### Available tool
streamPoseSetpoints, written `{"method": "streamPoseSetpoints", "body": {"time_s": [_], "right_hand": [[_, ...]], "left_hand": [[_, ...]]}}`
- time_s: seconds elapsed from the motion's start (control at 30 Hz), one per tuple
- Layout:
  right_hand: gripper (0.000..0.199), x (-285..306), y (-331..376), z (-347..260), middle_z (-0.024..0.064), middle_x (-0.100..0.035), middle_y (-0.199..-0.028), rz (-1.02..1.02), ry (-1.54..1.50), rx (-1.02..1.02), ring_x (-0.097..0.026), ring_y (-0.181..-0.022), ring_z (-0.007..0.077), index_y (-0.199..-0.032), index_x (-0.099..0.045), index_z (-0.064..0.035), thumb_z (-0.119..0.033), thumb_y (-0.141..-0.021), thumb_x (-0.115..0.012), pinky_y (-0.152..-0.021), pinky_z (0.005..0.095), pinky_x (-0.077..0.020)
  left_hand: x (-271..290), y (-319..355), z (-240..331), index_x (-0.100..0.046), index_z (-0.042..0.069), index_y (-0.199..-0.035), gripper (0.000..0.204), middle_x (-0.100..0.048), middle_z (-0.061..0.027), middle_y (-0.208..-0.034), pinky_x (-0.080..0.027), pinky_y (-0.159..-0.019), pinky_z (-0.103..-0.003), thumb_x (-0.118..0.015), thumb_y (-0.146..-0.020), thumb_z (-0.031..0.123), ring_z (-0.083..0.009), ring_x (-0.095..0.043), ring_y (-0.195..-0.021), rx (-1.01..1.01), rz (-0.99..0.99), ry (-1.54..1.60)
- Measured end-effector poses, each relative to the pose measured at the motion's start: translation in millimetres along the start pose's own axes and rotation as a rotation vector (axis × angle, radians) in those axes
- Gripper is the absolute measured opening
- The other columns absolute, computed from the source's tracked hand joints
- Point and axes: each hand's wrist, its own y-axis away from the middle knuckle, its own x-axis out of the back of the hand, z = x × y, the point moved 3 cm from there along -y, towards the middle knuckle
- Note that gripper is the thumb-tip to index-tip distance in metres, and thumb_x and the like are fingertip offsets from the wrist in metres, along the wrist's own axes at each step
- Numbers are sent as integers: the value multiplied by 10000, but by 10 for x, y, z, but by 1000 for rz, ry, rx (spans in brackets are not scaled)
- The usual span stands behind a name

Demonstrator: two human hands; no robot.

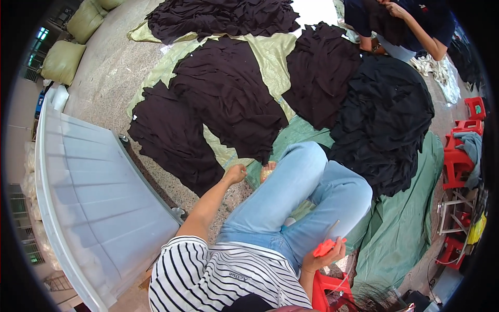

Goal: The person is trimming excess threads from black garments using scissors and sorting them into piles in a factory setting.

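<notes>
My right hand (pixel 333 256), in front of my right thigh, is closed around a small tool with an orange-red handle (pixel 325 247). A thin pale tip points up from the handle; its exact kind is unclear. My left hand (pixel 236 173) hangs beyond my left knee with its fingers curled together. Whether it pinches something is too small to see. Nearest to it lies a heap of dark brown cloth (pixel 169 138), with a larger brown heap (pixel 226 93) just behind. A black cloth pile (pixel 382 119) lies past my right knee.
Green sheeting (pixel 400 234) and yellowish sheeting (pixel 270 52) lie under the heaps. A large whitish wheeled bin (pixel 104 192) stands at my left. Red stools (pixel 457 164) line the right side. At the far right a person (pixel 426 26) handles dark cloth. Sacks (pixel 62 61) sit far left.
</notes>
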Motion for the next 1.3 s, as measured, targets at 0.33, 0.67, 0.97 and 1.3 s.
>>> {"method": "streamPoseSetpoints", "body": {"time_s": [0.33,0.67,0.97,1.3], "right_hand": [[449,35,116,169,246,-436,-1287,-56,104,-21,-479,-1179,402,-1335,-444,47,-164,-954,-553,-988,519,-438],[405,-530,-384,178,230,-478,-1245,-2,228,-61,-510,-1142,386,-1288,-491,39,-176,-953,-570,-975,501,-448],[405,-459,-52,534,230,-479,-1251,-80,212,-81,-504,-1150,387,-1286,-492,39,-184,-957,-570,-983,505,-438],[404,-39,202,526,230,-480,-1257,-142,214,-81,-497,-1159,387,-1285,-493,39,-192,-962,-569,-993,509,-426]], "left_hand": [[1137,-559,734,-179,440,-1548,1096,-47,-54,-1658,-232,-1132,-650,-727,-712,-8,-292,-131,-1517,-335,553,-893],[1692,-1546,1406,-46,553,-1516,1414,109,1,-1654,-341,-1061,-725,-963,-481,252,-275,-48,-1522,-403,88,-1225],[1654,-1923,1407,-338,314,-1509,789,-484,-42,-1227,-266,-1097,-588,-703,-823,177,-236,-450,-1214,-476,199,-1288],[1537,-1221,635,-553,118,-1117,226,-602,-50,-1153,-170,-1215,-528,-544,-891,135,-230,-514,-1235,-847,146,-1160]]}}
